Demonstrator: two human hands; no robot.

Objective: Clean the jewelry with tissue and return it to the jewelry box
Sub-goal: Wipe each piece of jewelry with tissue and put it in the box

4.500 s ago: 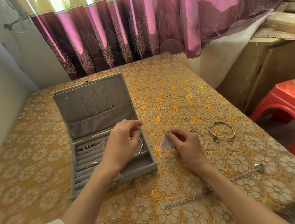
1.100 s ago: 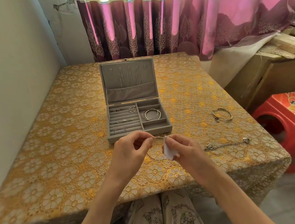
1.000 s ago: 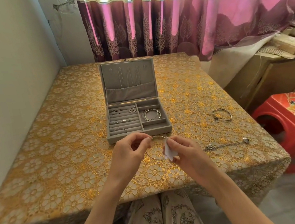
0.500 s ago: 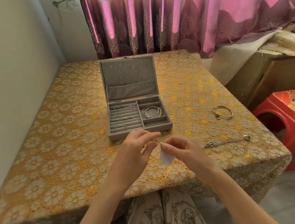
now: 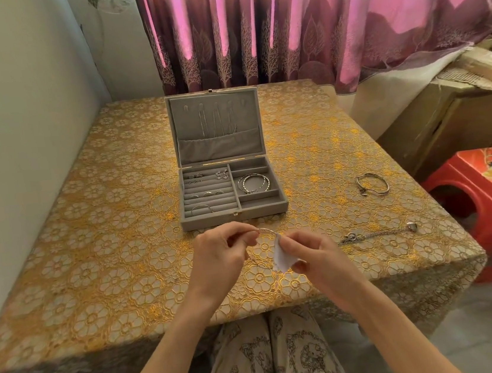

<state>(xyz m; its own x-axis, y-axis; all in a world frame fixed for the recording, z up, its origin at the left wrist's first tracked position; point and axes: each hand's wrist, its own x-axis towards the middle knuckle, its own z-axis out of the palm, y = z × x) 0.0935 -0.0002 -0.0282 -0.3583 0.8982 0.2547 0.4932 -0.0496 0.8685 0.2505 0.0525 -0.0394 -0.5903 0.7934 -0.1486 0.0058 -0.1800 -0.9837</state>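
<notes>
Left hand [image 5: 217, 253] pinches a thin silver bangle [image 5: 264, 230] by its rim, just above the table's [image 5: 93, 267] near edge. Right hand [image 5: 308, 251] pinches a small white tissue [image 5: 283, 257] onto the bangle's right side. Grey jewelry box [image 5: 233, 215] sits open just beyond – rings at left, two bangles [image 5: 253, 183] in the mid-right compartment. Bracelet [image 5: 373, 183] & chain [image 5: 377, 233] lie on the cloth to the right, apart.

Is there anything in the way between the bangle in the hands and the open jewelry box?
Nothing visible blocks it. The left hand holds the thin bangle and the right hand pinches the tissue on it, just in front of the jewelry box. The lid is open; only bare tablecloth lies between.
</notes>
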